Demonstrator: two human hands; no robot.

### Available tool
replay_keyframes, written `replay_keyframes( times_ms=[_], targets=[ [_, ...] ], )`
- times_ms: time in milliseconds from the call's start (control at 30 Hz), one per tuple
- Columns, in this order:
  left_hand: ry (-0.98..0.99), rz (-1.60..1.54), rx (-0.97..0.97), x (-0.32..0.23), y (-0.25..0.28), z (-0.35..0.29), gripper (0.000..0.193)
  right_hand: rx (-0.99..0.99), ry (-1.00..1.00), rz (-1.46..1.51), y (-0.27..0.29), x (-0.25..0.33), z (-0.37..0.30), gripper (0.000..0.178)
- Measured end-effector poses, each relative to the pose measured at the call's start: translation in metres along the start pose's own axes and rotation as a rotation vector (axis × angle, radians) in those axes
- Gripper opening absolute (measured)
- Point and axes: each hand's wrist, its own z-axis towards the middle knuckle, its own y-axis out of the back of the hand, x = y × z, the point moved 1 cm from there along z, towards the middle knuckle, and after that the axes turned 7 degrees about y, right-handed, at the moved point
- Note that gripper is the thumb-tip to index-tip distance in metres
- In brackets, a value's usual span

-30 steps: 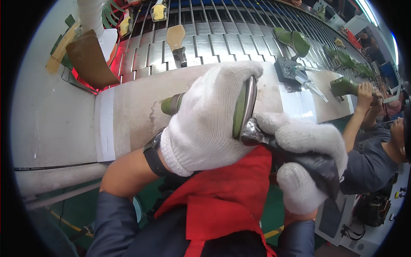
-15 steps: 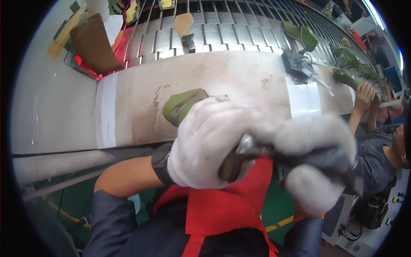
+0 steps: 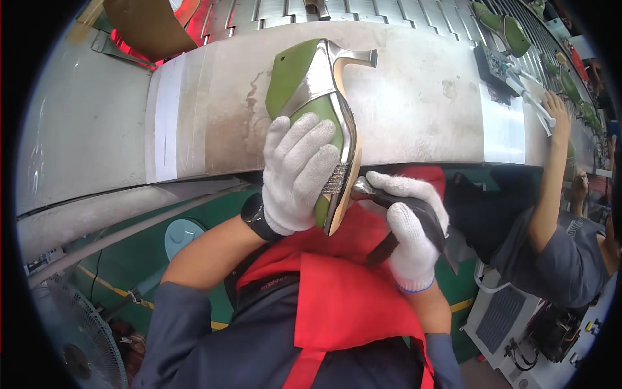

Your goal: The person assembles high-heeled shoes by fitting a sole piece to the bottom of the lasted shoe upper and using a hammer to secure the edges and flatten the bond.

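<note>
My white-gloved left hand [image 3: 299, 172] is wrapped around a green high-heeled shoe [image 3: 285, 84]. Silver trim and a glittery band cross its upper. The shoe lies on its side, its heel over the worktop and its toe toward me, with the tan sole edge facing right. In my gloved right hand [image 3: 418, 236] is a dark hand tool with a shiny, rounded metal tip [image 3: 363, 189]; its exact kind is unclear. That tip is close against the sole near the toe; whether it touches cannot be told.
A slatted metal conveyor [image 3: 389, 11] runs behind the pale worktop [image 3: 414, 97]. At the right are a dark block [image 3: 492, 72], syringe-like tools [image 3: 528, 97] and another green shoe [image 3: 505, 29]. A co-worker's arm [image 3: 551, 175] reaches in there. A brown panel [image 3: 149, 29] stands far left.
The shoe has turned so its heel points away and its sole edge shows. My right hand has come left and down, bringing the tool's tip close to the sole. The view has shifted.
</note>
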Motion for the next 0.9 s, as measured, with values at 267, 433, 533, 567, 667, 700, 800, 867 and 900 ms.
replay_keyframes(
  times_ms=[267, 433, 533, 567, 667, 700, 800, 867, 900],
  targets=[
    [0.005, -0.025, 0.013, 0.001, 0.0, 0.0, 0.042, 0.092, 0.061, -0.001, 0.007, -0.012, 0.018, 0.037],
    [0.037, -0.038, 0.125, -0.001, 0.005, 0.008, 0.041, 0.216, 0.173, -0.038, 0.01, -0.002, 0.03, 0.035],
    [0.005, -0.075, 0.017, 0.001, -0.003, 0.004, 0.044, 0.261, 0.114, -0.022, 0.003, 0.018, 0.041, 0.033],
    [0.027, -0.098, 0.024, -0.001, -0.004, 0.003, 0.045, 0.292, 0.128, -0.091, 0.005, 0.024, 0.046, 0.033],
    [0.028, -0.097, 0.025, 0.003, -0.003, 0.002, 0.047, 0.453, 0.206, -0.39, 0.0, 0.048, 0.066, 0.029],
    [0.004, -0.078, 0.023, 0.004, -0.003, 0.0, 0.048, 0.528, 0.232, -0.642, 0.0, 0.059, 0.071, 0.029],
    [0.049, -0.087, 0.059, 0.001, 0.001, 0.002, 0.047, 0.598, 0.181, -0.531, -0.011, 0.069, 0.076, 0.029],
    [0.06, -0.09, 0.063, -0.001, 0.003, 0.002, 0.046, 0.628, 0.193, -0.505, -0.013, 0.067, 0.067, 0.031],
    [0.067, -0.088, 0.072, -0.002, 0.005, 0.002, 0.046, 0.638, 0.243, -0.576, -0.015, 0.066, 0.063, 0.033]
  ],
)
